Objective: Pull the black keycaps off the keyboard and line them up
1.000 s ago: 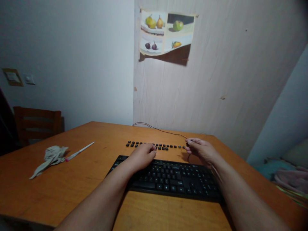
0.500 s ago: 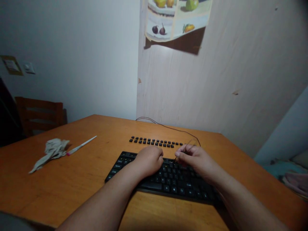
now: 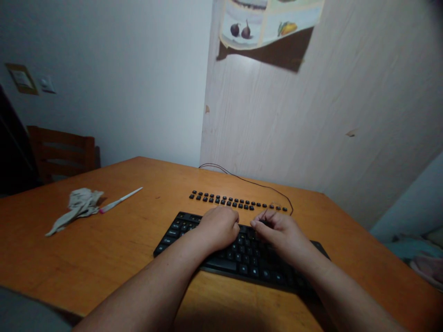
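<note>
A black keyboard (image 3: pixel 221 263) lies on the wooden table under both my hands, with some keycaps off its upper part. My left hand (image 3: pixel 218 229) rests on its upper middle, fingers curled in; whatever they may hold is hidden. Over the upper right of the keyboard my right hand (image 3: pixel 277 230) is closed in a pinch. From it sticks up a thin wire keycap puller (image 3: pixel 273 205), blurred and hard to see. Something dark shows between the right fingertips, too small to name. Behind the keyboard, several loose black keycaps (image 3: pixel 223 200) lie in two rows.
A crumpled pale cloth (image 3: pixel 83 203) and a white stick-like brush or pen (image 3: pixel 124 198) with a pink end lie on the table (image 3: pixel 121 258) at left. A black cable (image 3: pixel 256 183) runs along the back edge. A wooden chair (image 3: pixel 65 150) stands behind at left.
The view has tilted and shifted slightly. My right hand has turned a little over the keyboard, and more keycaps at the row's right end now show. My left hand stays on the keyboard.
</note>
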{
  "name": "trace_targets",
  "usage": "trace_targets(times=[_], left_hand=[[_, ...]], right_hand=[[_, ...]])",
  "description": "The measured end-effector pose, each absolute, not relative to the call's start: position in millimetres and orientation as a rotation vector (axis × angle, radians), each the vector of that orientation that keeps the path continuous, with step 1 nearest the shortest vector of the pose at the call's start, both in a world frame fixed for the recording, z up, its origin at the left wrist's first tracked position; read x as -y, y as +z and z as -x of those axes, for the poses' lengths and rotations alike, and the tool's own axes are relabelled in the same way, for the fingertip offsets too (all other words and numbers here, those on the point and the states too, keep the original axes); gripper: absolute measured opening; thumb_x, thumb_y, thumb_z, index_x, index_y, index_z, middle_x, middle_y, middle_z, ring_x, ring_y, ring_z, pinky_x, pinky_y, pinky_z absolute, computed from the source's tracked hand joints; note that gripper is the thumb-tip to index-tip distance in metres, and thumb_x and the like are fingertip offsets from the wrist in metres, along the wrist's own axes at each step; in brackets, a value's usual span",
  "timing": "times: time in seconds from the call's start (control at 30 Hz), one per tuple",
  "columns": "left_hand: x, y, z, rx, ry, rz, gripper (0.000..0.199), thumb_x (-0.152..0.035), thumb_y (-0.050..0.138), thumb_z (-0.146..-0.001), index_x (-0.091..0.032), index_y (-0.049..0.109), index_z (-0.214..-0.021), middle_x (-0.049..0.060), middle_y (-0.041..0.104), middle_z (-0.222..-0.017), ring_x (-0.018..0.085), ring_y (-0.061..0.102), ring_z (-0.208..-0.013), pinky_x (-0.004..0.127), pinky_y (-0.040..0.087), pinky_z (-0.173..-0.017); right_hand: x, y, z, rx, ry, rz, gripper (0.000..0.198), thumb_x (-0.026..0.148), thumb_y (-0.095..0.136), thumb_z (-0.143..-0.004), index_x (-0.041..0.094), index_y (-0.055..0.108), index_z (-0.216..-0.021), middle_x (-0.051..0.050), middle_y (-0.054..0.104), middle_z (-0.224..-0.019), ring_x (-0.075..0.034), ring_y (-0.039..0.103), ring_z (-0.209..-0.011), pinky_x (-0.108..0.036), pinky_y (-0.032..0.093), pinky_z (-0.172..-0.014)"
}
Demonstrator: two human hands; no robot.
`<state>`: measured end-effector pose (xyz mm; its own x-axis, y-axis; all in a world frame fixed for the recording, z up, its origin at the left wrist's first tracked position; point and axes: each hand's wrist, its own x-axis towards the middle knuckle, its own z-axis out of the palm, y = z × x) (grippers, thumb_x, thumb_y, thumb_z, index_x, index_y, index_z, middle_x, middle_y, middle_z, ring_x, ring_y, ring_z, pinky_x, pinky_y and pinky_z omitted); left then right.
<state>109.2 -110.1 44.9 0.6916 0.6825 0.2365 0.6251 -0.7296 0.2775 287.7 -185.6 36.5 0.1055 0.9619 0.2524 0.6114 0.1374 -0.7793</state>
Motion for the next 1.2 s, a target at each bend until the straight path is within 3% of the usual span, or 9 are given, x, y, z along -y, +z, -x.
trace_targets(times=[0.33, 0.6, 0.87, 1.2], left_hand=[[112.4, 45.9, -110.4, -1.085, 0.493, -2.813, 0.026, -0.025, 0.046, -0.081, -0.019, 0.071, -0.082, 0.010, 0.069, -0.085, 0.027, 0.062, -0.082, 0.036, 0.049, -0.072], [112.4, 45.7, -109.9, -1.063, 0.507, -2.812, 0.026, -0.023, 0.046, -0.080, -0.019, 0.071, -0.081, 0.011, 0.069, -0.084, 0.027, 0.061, -0.081, 0.037, 0.048, -0.070], [113.5, 46.5, -109.7, -1.060, 0.499, -2.840, 0.025, -0.023, 0.047, -0.079, -0.019, 0.071, -0.082, 0.011, 0.068, -0.085, 0.027, 0.060, -0.083, 0.037, 0.048, -0.072], [114.9, 45.7, -108.2, -1.036, 0.440, -2.832, 0.028, -0.032, 0.051, -0.082, -0.026, 0.073, -0.098, 0.009, 0.068, -0.093, 0.029, 0.059, -0.091, 0.042, 0.048, -0.078]], right_hand=[[187.2, 41.5, -272.0, 1.662, 0.310, 1.701, 0.023, 0.030, 0.050, -0.086, 0.019, 0.061, -0.070, 0.000, 0.060, -0.061, -0.016, 0.056, -0.063, -0.028, 0.038, -0.059], [185.9, 36.0, -268.5, 1.796, 0.176, 1.686, 0.017, 0.026, 0.051, -0.084, 0.019, 0.062, -0.072, -0.002, 0.063, -0.071, -0.018, 0.058, -0.070, -0.030, 0.039, -0.066], [185.3, 35.8, -274.5, 1.632, 0.216, 1.763, 0.031, 0.047, 0.055, -0.085, 0.020, 0.060, -0.071, 0.000, 0.060, -0.064, -0.017, 0.056, -0.062, -0.028, 0.037, -0.058], [180.3, 23.1, -280.3, 1.484, 0.290, 1.729, 0.022, 0.035, 0.052, -0.085, 0.021, 0.051, -0.067, 0.003, 0.053, -0.052, -0.014, 0.051, -0.051, -0.026, 0.034, -0.051]])
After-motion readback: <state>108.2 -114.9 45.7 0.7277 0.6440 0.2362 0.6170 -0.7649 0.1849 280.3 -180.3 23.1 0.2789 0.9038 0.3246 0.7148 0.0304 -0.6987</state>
